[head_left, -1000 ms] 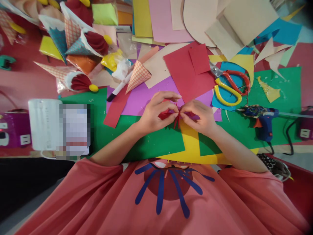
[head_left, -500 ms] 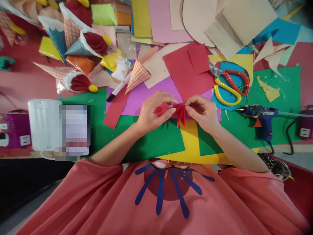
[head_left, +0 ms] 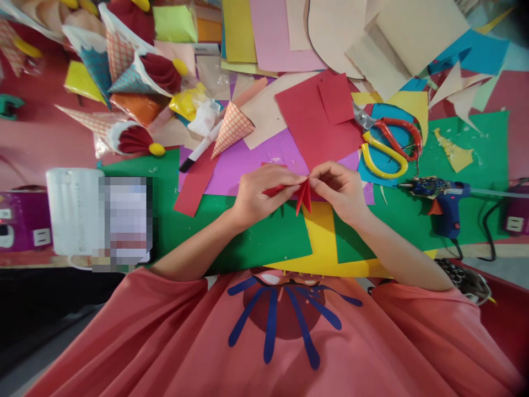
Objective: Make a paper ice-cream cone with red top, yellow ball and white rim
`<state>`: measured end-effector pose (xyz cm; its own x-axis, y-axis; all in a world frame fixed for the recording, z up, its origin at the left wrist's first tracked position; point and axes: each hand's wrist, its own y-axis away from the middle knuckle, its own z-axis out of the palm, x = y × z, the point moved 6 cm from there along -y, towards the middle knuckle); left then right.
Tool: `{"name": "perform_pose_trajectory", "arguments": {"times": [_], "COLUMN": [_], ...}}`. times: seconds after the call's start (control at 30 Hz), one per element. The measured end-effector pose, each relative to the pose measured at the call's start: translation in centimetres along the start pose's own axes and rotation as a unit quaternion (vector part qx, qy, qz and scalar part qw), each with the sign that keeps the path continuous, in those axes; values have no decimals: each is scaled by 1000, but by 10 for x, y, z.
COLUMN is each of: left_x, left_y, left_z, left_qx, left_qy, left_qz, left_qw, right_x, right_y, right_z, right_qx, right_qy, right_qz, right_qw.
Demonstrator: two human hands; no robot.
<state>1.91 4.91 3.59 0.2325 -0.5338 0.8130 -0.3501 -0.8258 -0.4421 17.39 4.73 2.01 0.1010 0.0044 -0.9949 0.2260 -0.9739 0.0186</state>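
Observation:
A small folded red paper piece (head_left: 303, 197) with pleats is pinched between both my hands just above the green and yellow sheets. My left hand (head_left: 260, 193) is closed on its left side, fingers pressed flat together over the paper. My right hand (head_left: 341, 190) is closed on its right side, thumb and fingertips pinching the top of the folds. The pleated end hangs down between the two hands. Part of the red paper is hidden under my left fingers.
Red and yellow scissors (head_left: 390, 144) lie to the right, with a blue glue gun (head_left: 440, 198) below them. A patterned paper cone (head_left: 232, 130) and a marker (head_left: 198, 151) lie behind my left hand. Finished paper cones (head_left: 124, 71) and loose coloured sheets cover the table.
The red paper went from bunched between my fingertips to spread like a fan, then pressed narrower again. My left fingers have flattened over it. Both hands stayed in place.

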Motion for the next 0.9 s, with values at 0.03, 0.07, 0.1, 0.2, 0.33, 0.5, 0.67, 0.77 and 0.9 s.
{"name": "perform_pose_trajectory", "arguments": {"times": [0.03, 0.07, 0.1, 0.2, 0.33, 0.5, 0.67, 0.77, 0.9], "left_x": [-2, -4, -7, -13, -18, -21, -27, -30, -30], "left_y": [0, 1, 2, 5, 7, 9, 7, 5, 6], "left_z": [0, 0, 0, 1, 7, 9, 5, 7, 17], "left_qx": [1, 3, 5, 22, 12, 15, 58, 51, -15], "left_qy": [8, 16, 24, 68, 119, 132, 171, 201, 247], "left_qz": [-23, -49, -76, -134, -178, -199, -213, -238, -299], "left_qw": [1000, 999, 997, 988, 977, 971, 960, 949, 921], "right_x": [0, -1, -3, -7, -9, -2, 3, 6, 13], "right_y": [1, 2, 3, 6, 8, 3, -2, -1, 0], "right_z": [-1, -2, -2, -4, -5, -5, 6, 11, 13], "right_qx": [9, 19, 29, 49, 72, 68, -40, -71, -83], "right_qy": [1, 3, 7, 41, 73, 36, -54, -92, -142], "right_qz": [-4, -11, -22, -54, -67, -18, 71, 124, 181], "right_qw": [1000, 1000, 999, 997, 992, 997, 995, 986, 970]}}
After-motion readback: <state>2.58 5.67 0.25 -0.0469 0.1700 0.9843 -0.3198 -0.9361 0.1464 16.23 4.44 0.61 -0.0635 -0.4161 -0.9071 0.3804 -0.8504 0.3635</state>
